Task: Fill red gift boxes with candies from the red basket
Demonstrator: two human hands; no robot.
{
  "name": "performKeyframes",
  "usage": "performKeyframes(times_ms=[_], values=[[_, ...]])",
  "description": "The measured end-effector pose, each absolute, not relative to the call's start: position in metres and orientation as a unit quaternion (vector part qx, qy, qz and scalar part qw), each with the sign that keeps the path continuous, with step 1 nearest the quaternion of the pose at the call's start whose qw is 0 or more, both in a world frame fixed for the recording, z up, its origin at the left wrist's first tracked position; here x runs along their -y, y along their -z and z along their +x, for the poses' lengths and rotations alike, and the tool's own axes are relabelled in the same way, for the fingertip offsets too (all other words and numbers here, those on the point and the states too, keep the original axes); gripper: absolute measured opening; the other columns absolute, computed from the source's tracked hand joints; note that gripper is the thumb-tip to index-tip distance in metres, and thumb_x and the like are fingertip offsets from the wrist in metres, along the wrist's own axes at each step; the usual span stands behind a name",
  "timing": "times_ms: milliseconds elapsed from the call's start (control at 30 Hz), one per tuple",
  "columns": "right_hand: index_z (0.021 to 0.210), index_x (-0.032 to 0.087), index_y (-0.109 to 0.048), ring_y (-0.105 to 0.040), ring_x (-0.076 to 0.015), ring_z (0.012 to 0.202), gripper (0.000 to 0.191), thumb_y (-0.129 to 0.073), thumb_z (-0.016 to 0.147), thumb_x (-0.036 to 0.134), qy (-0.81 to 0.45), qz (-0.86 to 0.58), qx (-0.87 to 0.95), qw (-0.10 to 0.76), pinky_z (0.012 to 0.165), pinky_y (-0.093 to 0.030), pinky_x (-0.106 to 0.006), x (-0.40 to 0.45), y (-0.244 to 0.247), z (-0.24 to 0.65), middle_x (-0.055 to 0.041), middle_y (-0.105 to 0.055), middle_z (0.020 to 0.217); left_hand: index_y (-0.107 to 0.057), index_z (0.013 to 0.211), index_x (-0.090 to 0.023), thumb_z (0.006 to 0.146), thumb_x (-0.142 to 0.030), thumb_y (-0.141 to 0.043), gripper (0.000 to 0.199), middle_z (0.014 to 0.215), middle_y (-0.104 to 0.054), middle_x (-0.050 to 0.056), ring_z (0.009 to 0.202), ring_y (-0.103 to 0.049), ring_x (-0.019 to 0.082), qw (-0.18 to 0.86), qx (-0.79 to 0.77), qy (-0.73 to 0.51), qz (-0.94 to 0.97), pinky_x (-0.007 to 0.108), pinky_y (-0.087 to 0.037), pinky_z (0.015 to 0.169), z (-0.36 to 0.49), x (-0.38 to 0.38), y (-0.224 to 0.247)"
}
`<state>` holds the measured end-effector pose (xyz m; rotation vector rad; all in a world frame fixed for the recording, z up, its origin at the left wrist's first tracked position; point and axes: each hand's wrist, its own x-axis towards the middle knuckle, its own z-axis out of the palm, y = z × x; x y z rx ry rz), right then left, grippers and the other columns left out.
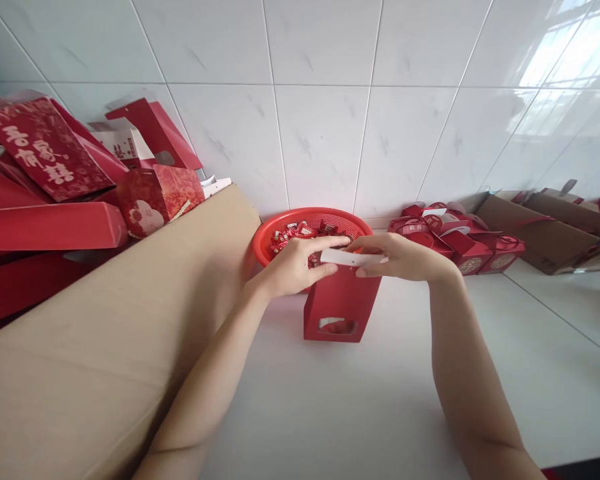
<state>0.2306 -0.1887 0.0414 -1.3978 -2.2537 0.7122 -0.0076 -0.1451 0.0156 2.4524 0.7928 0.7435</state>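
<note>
Both hands grip the top of a tall red gift box [341, 300] with a small oval window low on its front. My left hand [300, 263] pinches the box's white top flap from the left, thumb in front and fingers behind. On the other side my right hand [397, 257] holds the same flap between thumb and fingers. The box looks upright on the white table, leaning slightly. Right behind it stands a red plastic basket [263, 247] with red-wrapped sweets [293, 233] inside; my hands and the box cover part of it.
A big cardboard carton [130, 327] on the left holds several red gift boxes [50, 150]. Small red boxes [470, 250] are clustered at the right by the tiled wall [325, 133]. Farther right is an open brown carton [535, 230]. The white table [330, 407] extends in front.
</note>
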Motion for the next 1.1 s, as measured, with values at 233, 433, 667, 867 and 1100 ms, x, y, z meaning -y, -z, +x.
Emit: performKeyframes(times_ms=[233,433,667,867,1100], values=[[0.110,0.024,-0.072,-0.060,-0.0204,0.081,0.029,-0.059,0.086,0.034,-0.232,-0.499,0.819,0.163,0.062,-0.041,-0.029,0.185,-0.041,0.231,-0.0044,-0.069,0.092,-0.069,0.126,-0.028,0.087,-0.024,-0.065,0.039,0.125,-0.072,0.000,0.118,-0.065,0.023,0.222,-0.281,-0.268,0.895,0.035,-0.052,0.100,-0.009,0.137,-0.010],[0.113,0.023,-0.071,-0.059,-0.0209,0.082,0.032,-0.059,0.087,0.037,-0.235,-0.497,0.819,0.164,0.063,-0.041,-0.029,0.185,-0.040,0.231,-0.0054,-0.068,0.096,-0.074,0.117,-0.024,0.087,-0.029,-0.067,0.032,0.116,-0.075,0.002,0.106,-0.069,0.023,0.251,-0.269,-0.296,0.881,0.034,-0.056,0.092,-0.008,0.136,-0.011],[0.102,0.022,-0.071,-0.052,-0.0178,0.072,0.022,-0.058,0.086,0.031,-0.202,-0.511,0.824,0.139,0.059,-0.036,-0.028,0.182,-0.037,0.230,-0.0028,-0.063,0.083,-0.074,0.116,-0.023,0.085,-0.027,-0.068,0.032,0.115,-0.076,0.003,0.110,-0.068,0.024,0.267,-0.271,-0.271,0.884,0.035,-0.055,0.095,-0.001,0.131,-0.004],[0.105,0.021,-0.072,-0.057,-0.0190,0.072,0.026,-0.060,0.086,0.034,-0.221,-0.514,0.810,0.175,0.060,-0.042,-0.028,0.188,-0.027,0.236,-0.0038,-0.068,0.085,-0.072,0.119,-0.024,0.086,-0.027,-0.066,0.034,0.117,-0.075,0.003,0.108,-0.068,0.023,0.261,-0.289,-0.259,0.884,0.035,-0.054,0.095,0.000,0.134,-0.001],[0.121,0.025,-0.068,-0.068,-0.0245,0.100,0.035,-0.060,0.088,0.032,-0.224,-0.482,0.784,0.320,0.087,-0.055,-0.040,0.201,0.009,0.245,-0.0056,-0.073,0.112,-0.073,0.117,-0.023,0.092,-0.030,-0.059,0.029,0.105,-0.075,0.005,0.095,-0.068,0.019,0.242,-0.252,-0.321,0.880,0.032,-0.056,0.086,0.005,0.138,0.016]])
